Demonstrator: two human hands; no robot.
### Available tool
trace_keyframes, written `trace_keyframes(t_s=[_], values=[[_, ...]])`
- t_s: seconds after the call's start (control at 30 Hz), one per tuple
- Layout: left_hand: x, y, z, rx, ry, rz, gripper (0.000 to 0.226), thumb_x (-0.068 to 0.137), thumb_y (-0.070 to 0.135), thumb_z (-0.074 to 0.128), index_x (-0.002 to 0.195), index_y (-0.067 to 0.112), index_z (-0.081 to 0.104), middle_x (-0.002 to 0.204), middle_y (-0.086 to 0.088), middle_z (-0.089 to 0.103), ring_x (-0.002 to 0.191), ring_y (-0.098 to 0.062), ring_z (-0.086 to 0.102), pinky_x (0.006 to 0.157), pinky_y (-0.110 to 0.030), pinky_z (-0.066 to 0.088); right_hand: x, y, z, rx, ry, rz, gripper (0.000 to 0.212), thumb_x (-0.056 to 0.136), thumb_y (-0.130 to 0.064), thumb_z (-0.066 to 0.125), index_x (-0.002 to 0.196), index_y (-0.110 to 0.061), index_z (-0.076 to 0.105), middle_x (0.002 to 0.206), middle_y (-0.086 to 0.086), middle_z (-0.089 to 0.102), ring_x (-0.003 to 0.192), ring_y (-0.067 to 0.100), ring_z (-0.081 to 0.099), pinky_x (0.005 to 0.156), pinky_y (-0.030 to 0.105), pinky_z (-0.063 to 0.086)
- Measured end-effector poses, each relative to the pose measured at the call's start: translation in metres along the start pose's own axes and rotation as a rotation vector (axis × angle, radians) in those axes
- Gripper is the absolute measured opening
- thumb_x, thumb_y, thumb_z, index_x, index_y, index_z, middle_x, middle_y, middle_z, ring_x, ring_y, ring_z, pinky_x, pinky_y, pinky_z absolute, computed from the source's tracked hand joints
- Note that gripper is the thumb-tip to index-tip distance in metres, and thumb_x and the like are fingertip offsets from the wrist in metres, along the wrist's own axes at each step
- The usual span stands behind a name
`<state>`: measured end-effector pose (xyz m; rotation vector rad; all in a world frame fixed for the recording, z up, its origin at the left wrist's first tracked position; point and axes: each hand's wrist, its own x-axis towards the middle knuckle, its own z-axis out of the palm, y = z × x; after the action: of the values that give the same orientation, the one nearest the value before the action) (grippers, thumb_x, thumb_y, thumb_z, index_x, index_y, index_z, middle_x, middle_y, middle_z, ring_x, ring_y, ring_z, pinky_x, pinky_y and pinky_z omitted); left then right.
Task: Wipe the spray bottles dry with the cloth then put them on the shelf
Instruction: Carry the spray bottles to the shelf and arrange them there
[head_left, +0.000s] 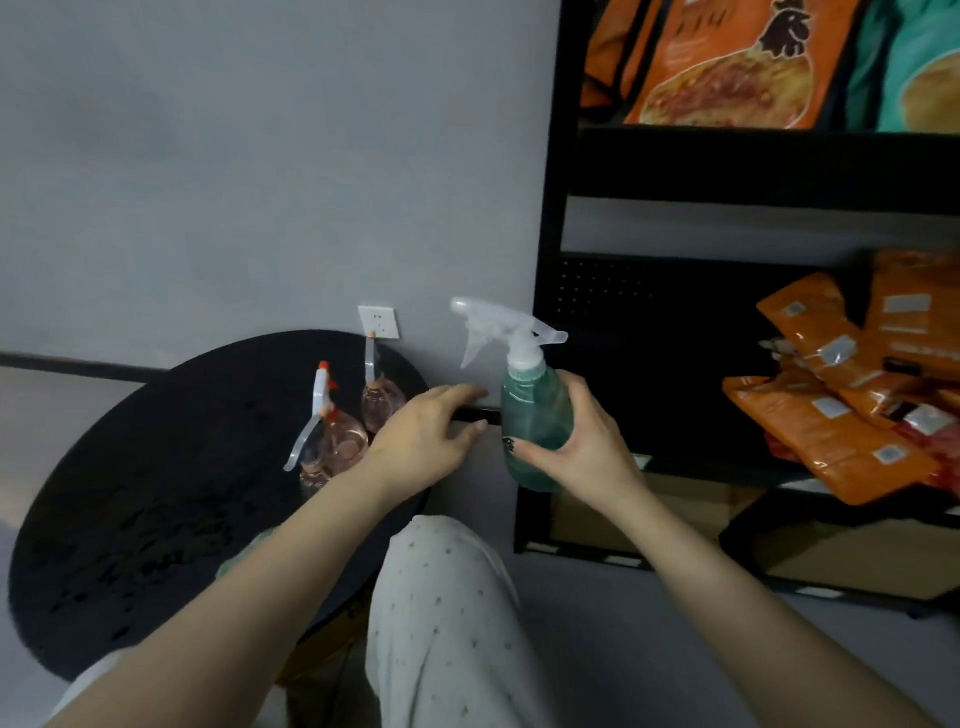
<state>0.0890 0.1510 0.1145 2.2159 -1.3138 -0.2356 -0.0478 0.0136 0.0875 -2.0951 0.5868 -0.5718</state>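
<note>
While gripped upright at frame centre by right hand (582, 447), green spray bottle (535, 415) near black shelf (675, 364); left hand (426, 441) loosely open; pink spray bottles (348, 436) on round table (156, 493).

A plain grey wall (234, 156) fills the left and centre, with a white socket plate (378, 322) low on it and a dark skirting strip (78, 365) along its foot. In front stands a round black table (156, 499) on a pale grey floor (597, 639). At the right a black shelving unit (779, 166) holds orange food packets (852, 395) on 2 levels; the light is dim.
</note>
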Motion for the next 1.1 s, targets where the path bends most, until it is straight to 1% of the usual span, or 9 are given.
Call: trace_keyframes(t_s=[0.13,0.33,0.4,0.53,0.63,0.73,0.83,0.93,1.1], values=[[0.025,0.028,0.03,0.005,-0.076,0.038,0.041,0.092,0.029,0.054,0.132,0.02,0.05,0.131,-0.002,0.056,0.119,-0.018,0.053,0.101,-0.035,0.041,0.002,0.03,-0.034,-0.044,0.07,0.057,0.079,0.067,-0.044,0.079,0.132,-0.034,0.035,0.125,-0.011,0.053,0.113,0.009,0.053,0.092,0.034,0.047],[0.064,0.059,0.072,-0.03,-0.149,0.03,0.042,0.091,0.023,0.054,0.133,0.018,0.049,0.128,-0.006,0.057,0.117,-0.021,0.054,0.098,-0.032,0.043,0.032,0.069,-0.062,-0.083,0.15,0.117,0.077,0.071,-0.04,0.078,0.133,-0.029,0.034,0.125,-0.007,0.052,0.111,0.011,0.051,0.089,0.032,0.046],[0.076,0.063,0.083,-0.038,-0.183,0.014,0.043,0.091,0.022,0.054,0.134,0.017,0.048,0.129,-0.008,0.056,0.117,-0.022,0.054,0.098,-0.033,0.043,0.048,0.083,-0.064,-0.072,0.172,0.134,0.075,0.072,-0.038,0.078,0.132,-0.027,0.035,0.124,-0.005,0.052,0.111,0.012,0.052,0.088,0.03,0.045],[0.097,0.063,0.1,0.009,-0.232,-0.039,0.044,0.092,0.023,0.052,0.135,0.019,0.045,0.13,-0.008,0.053,0.118,-0.025,0.053,0.096,-0.037,0.046,0.084,0.105,-0.057,-0.025,0.208,0.188,0.073,0.072,-0.036,0.079,0.13,-0.024,0.036,0.121,-0.003,0.053,0.108,0.014,0.054,0.084,0.027,0.043],[0.107,0.056,0.108,0.036,-0.241,-0.059,0.044,0.092,0.023,0.051,0.135,0.019,0.044,0.131,-0.007,0.052,0.118,-0.025,0.052,0.095,-0.037,0.046,0.113,0.117,-0.044,-0.041,0.214,0.227,0.075,0.071,-0.036,0.079,0.131,-0.021,0.036,0.123,0.003,0.053,0.109,0.02,0.055,0.085,0.03,0.046],[0.112,0.047,0.112,0.043,-0.247,-0.065,0.044,0.093,0.022,0.051,0.137,0.018,0.043,0.132,-0.007,0.05,0.119,-0.024,0.052,0.095,-0.035,0.046,0.138,0.126,-0.032,-0.067,0.205,0.272,0.073,0.072,-0.037,0.078,0.13,-0.021,0.036,0.12,0.006,0.056,0.105,0.025,0.058,0.082,0.034,0.05],[0.118,0.041,0.114,0.002,-0.22,-0.07,0.044,0.093,0.02,0.051,0.136,0.016,0.043,0.131,-0.008,0.051,0.117,-0.023,0.053,0.094,-0.032,0.046,0.157,0.133,-0.019,-0.053,0.202,0.298,0.071,0.074,-0.037,0.076,0.129,-0.023,0.034,0.122,0.005,0.055,0.104,0.027,0.059,0.082,0.038,0.052],[0.127,0.04,0.116,-0.049,-0.199,-0.075,0.044,0.092,0.018,0.052,0.135,0.015,0.044,0.129,-0.009,0.052,0.113,-0.024,0.055,0.094,-0.033,0.047,0.17,0.139,-0.01,-0.034,0.221,0.279,0.07,0.073,-0.036,0.076,0.128,-0.023,0.034,0.125,0.004,0.052,0.107,0.025,0.057,0.086,0.041,0.051],[0.132,0.04,0.119,-0.087,-0.184,-0.077,0.043,0.092,0.02,0.052,0.134,0.016,0.045,0.127,-0.009,0.053,0.112,-0.024,0.055,0.094,-0.034,0.047,0.178,0.147,-0.004,-0.023,0.218,0.291,0.071,0.075,-0.034,0.076,0.13,-0.021,0.033,0.126,0.004,0.052,0.109,0.023,0.056,0.085,0.034,0.048]])
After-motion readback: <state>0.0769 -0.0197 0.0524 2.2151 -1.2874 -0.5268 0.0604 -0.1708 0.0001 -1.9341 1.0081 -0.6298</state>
